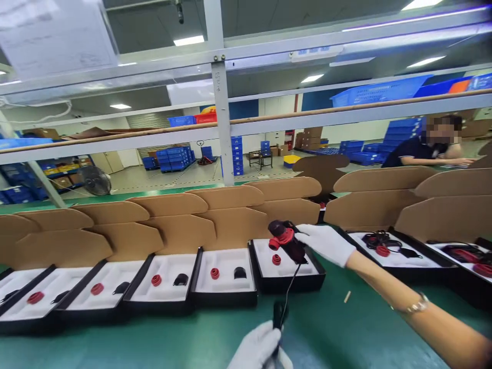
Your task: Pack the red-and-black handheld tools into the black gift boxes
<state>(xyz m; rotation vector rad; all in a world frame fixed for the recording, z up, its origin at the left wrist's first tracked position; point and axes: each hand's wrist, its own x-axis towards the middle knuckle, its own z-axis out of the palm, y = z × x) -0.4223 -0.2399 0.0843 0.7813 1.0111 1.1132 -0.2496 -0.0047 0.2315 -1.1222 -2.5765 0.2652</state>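
My right hand [325, 242], in a white glove, holds a black and red device [286, 239] over the white insert of an open black box [286, 266]. A thin black cable runs from the device down to a black plug [279, 313], which my gloved left hand [259, 349] grips near the bottom edge of the view. A small red ring [276, 259] lies in that box's tray.
A row of open black boxes [161, 279] with brown cardboard lids stands on the green table [346, 333], each tray holding a red ring and a black part. Two boxes [388, 251] on the right hold cabled devices. Another person [426, 148] sits beyond the shelf frame.
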